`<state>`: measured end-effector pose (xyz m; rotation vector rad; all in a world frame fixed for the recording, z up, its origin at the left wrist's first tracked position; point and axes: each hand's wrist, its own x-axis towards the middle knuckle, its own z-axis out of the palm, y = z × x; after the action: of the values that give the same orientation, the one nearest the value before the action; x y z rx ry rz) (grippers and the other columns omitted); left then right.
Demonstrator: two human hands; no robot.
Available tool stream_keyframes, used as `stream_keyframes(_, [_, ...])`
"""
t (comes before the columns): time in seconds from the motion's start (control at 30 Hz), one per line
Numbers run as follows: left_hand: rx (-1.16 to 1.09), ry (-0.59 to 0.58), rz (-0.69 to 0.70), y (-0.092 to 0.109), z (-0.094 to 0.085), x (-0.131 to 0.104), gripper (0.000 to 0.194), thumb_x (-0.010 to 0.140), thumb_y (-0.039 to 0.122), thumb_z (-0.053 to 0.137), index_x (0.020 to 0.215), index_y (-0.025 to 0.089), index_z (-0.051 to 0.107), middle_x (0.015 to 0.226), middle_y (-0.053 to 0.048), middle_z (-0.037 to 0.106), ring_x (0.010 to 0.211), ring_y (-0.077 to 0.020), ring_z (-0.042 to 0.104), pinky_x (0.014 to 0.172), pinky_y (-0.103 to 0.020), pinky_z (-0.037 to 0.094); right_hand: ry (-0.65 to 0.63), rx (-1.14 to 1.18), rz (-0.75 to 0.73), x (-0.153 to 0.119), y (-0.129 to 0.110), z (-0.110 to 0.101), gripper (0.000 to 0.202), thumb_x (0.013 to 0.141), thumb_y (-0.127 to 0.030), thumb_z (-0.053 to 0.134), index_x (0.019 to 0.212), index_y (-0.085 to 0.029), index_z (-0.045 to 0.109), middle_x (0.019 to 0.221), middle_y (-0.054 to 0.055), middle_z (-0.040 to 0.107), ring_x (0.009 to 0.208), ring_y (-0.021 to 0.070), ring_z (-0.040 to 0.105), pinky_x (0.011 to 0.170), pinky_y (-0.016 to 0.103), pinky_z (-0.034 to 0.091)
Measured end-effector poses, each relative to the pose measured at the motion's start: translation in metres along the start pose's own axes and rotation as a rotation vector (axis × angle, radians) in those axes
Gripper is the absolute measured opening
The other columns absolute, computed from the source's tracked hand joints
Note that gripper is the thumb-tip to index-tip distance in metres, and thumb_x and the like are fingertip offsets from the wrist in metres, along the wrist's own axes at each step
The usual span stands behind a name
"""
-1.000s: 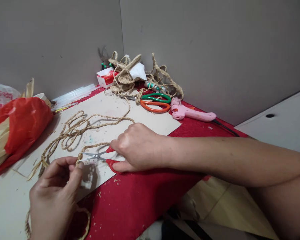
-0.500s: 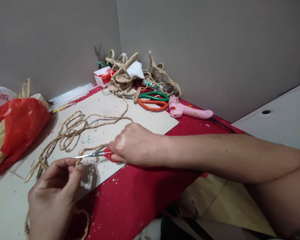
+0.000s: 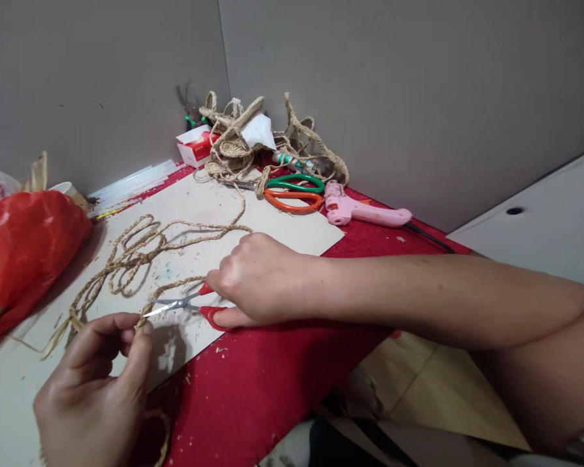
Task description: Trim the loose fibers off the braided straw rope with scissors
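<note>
My left hand (image 3: 102, 383) pinches a braided straw cord (image 3: 178, 283) between thumb and fingertips at the lower left. My right hand (image 3: 253, 282) is closed round the red handles of small scissors (image 3: 181, 303). The blades stand apart, their tips at the cord just beyond my left fingertips. From there the cord runs back toward my right hand, which hides part of it. More of the braid (image 3: 136, 256) lies in loose loops on the white board, with frayed strands at its left end. A further loop hangs below my left hand.
Red cloth (image 3: 272, 376) covers the table under the white board (image 3: 292, 230). At the back are a tangled braid pile (image 3: 233, 146), large shears with green and orange handles (image 3: 294, 201), a pink glue gun (image 3: 365, 214) and clear glue sticks (image 3: 133, 185). A red plastic bag (image 3: 41, 240) stands left.
The scissors have opened wider, their handles spreading apart in my right hand. My left hand, still pinching the cord, has shifted slightly left and down in the picture. The whole view has moved a little.
</note>
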<state>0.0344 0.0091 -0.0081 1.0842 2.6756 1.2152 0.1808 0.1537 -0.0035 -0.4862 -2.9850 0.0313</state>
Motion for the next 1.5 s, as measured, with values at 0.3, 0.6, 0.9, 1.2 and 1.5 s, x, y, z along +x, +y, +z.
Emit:
stream_keyframes(0.3, [0.05, -0.004, 0.079, 0.0, 0.0, -0.001, 0.017, 0.078, 0.042, 0.063, 0.086, 0.026, 0.061, 0.079, 0.003, 0.059, 0.073, -0.017, 0.054, 0.078, -0.03, 0.037, -0.083, 0.041, -0.008, 0.001, 0.001, -0.007, 0.029, 0.09, -0.033, 0.047, 0.083, -0.017, 0.07, 0.07, 0.007, 0.07, 0.069, 0.0201, 0.064, 0.051, 0.027, 0.027])
stream_keyframes(0.6, [0.135, 0.001, 0.182, 0.002, -0.001, -0.004, 0.016, 0.081, 0.04, 0.059, 0.085, 0.025, 0.059, 0.083, 0.002, 0.06, 0.074, -0.0179, 0.056, 0.078, -0.03, 0.038, 0.053, -0.017, -0.05, -0.003, 0.005, 0.002, 0.034, 0.084, -0.044, 0.052, 0.078, -0.015, 0.068, 0.063, 0.008, 0.067, 0.064, 0.0227, 0.063, 0.05, 0.028, 0.024])
stream_keyframes(0.9, [0.175, -0.011, 0.308, -0.01, -0.002, 0.003, 0.011, 0.082, 0.035, 0.059, 0.083, 0.025, 0.061, 0.079, 0.002, 0.062, 0.069, -0.0158, 0.057, 0.076, -0.029, 0.041, 0.088, -0.049, -0.037, -0.004, 0.009, -0.004, 0.036, 0.082, -0.047, 0.052, 0.075, -0.015, 0.067, 0.062, 0.008, 0.066, 0.061, 0.0204, 0.061, 0.051, 0.027, 0.021])
stream_keyframes(1.2, [0.06, -0.168, 0.192, -0.02, -0.003, 0.013, 0.019, 0.07, 0.044, 0.067, 0.08, 0.028, 0.066, 0.067, 0.004, 0.064, 0.053, -0.0143, 0.056, 0.054, -0.026, 0.044, 0.048, -0.076, -0.132, -0.005, 0.015, 0.0, 0.036, 0.081, -0.048, 0.055, 0.076, -0.016, 0.069, 0.058, 0.006, 0.064, 0.059, 0.0181, 0.058, 0.053, 0.028, 0.02])
stream_keyframes(1.5, [-0.405, -0.4, -0.417, 0.008, -0.01, 0.02, 0.041, 0.048, 0.033, 0.085, 0.083, 0.022, 0.068, 0.05, 0.006, 0.056, 0.038, -0.0083, 0.044, 0.036, -0.018, 0.034, -0.175, -0.021, -0.125, -0.002, 0.013, -0.016, 0.028, 0.088, -0.039, 0.053, 0.081, -0.017, 0.068, 0.069, 0.004, 0.067, 0.063, 0.0146, 0.057, 0.052, 0.027, 0.02])
